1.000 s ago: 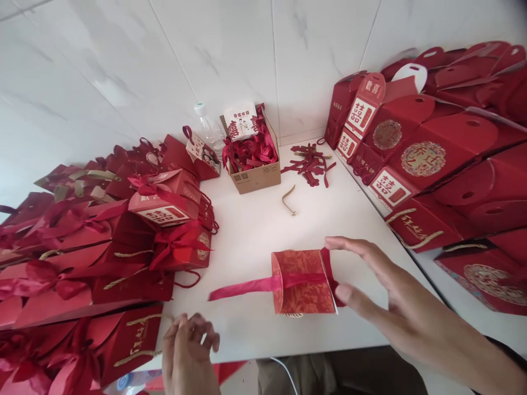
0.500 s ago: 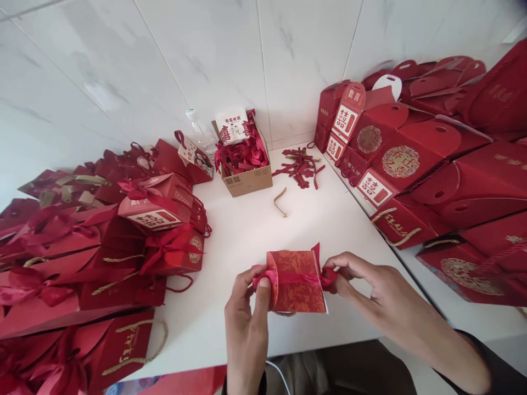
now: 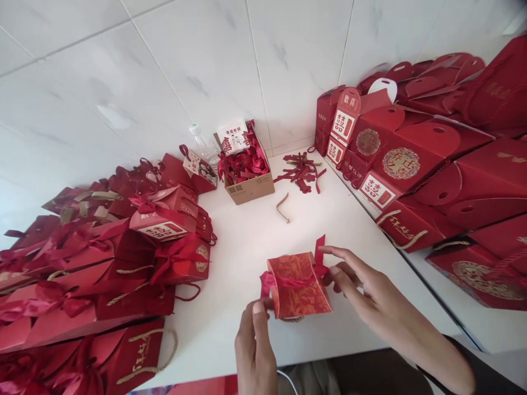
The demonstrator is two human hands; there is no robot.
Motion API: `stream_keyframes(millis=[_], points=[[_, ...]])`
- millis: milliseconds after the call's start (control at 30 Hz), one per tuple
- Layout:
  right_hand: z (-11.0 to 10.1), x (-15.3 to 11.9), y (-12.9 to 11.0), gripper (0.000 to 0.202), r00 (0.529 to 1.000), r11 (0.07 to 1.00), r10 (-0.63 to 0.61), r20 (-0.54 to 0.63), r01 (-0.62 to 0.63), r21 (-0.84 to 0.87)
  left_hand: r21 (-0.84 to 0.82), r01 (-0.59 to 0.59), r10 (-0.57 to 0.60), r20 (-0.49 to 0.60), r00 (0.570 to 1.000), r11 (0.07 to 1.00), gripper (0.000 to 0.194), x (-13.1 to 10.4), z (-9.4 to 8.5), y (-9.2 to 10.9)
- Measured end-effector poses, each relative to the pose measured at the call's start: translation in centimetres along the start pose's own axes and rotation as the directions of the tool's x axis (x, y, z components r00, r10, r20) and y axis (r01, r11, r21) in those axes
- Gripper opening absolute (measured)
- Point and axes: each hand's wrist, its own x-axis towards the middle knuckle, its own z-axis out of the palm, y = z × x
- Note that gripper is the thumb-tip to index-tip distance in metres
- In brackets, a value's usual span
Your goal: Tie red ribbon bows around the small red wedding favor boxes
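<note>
A small red-orange patterned gift box lies on the white table in front of me, with a thin rope handle partly showing under its near edge. Around its middle runs a crimson ribbon, bunched at the left side, with a tail standing up at the right. My left hand is at the box's lower left corner, thumb and fingers closed at the ribbon's hanging left end. On the right side, my right hand pinches the ribbon near the box edge, its index finger stretched toward the upright tail.
A cardboard box of red ribbons stands by the wall, beside a clear plastic bottle. Right of it lies a pile of dark red strips; a gold cord lies nearer. Stacked red gift boxes line the left and right.
The left hand has shifted down from the bunched ribbon to the box's lower left corner. The right index finger has extended, and the ribbon's right tail stands higher. The view has tilted slightly.
</note>
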Motion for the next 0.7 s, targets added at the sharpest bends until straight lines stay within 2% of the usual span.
stream_keyframes(millis=[67, 133, 200, 267, 367, 467, 567, 700], points=[[0.0, 0.5, 0.2, 0.047, 1.000, 0.999, -0.001, 0.029, 0.000, 0.037, -0.058, 0.081, -0.080, 0.031, 0.996, 0.995, 0.052, 0.1, 0.4, 0.5], [-0.1, 0.9, 0.1, 0.039, 0.998, 0.997, -0.023, 0.060, 0.019, 0.078, -0.143, 0.107, -0.097, 0.075, 0.992, 0.984, 0.053, 0.7, 0.7, 1.2], [-0.3, 1.1, -0.1, 0.032, 0.996, 0.995, -0.047, 0.071, 0.040, 0.092, -0.244, 0.027, 0.009, 0.147, 0.989, 0.969, 0.051, 1.6, 0.9, 1.9], [-0.5, 0.9, -0.2, 0.031, 0.998, 0.995, -0.053, 0.032, 0.050, 0.091, -0.310, -0.103, 0.161, 0.170, 0.972, 0.945, 0.044, 2.3, 1.1, 2.6], [-0.8, 0.4, -0.5, 0.029, 0.995, 0.987, -0.055, -0.084, 0.067, 0.145, -0.298, -0.285, 0.322, 0.085, 0.943, 0.911, 0.026, 2.7, 1.2, 3.5], [-0.9, -0.2, -1.1, 0.030, 0.977, 0.958, -0.093, -0.191, 0.140, 0.251, -0.283, -0.406, 0.425, 0.007, 0.905, 0.869, 0.019, 2.6, 1.4, 4.2], [-0.9, -0.3, -2.4, 0.029, 0.964, 0.911, -0.153, -0.218, 0.223, 0.346, -0.312, -0.424, 0.455, 0.032, 0.890, 0.850, 0.019, 2.4, 1.5, 4.8], [-0.8, 0.1, -4.5, 0.022, 0.959, 0.838, -0.221, -0.178, 0.280, 0.468, -0.311, -0.367, 0.437, 0.196, 0.878, 0.877, 0.023, 2.4, 1.6, 5.3]])
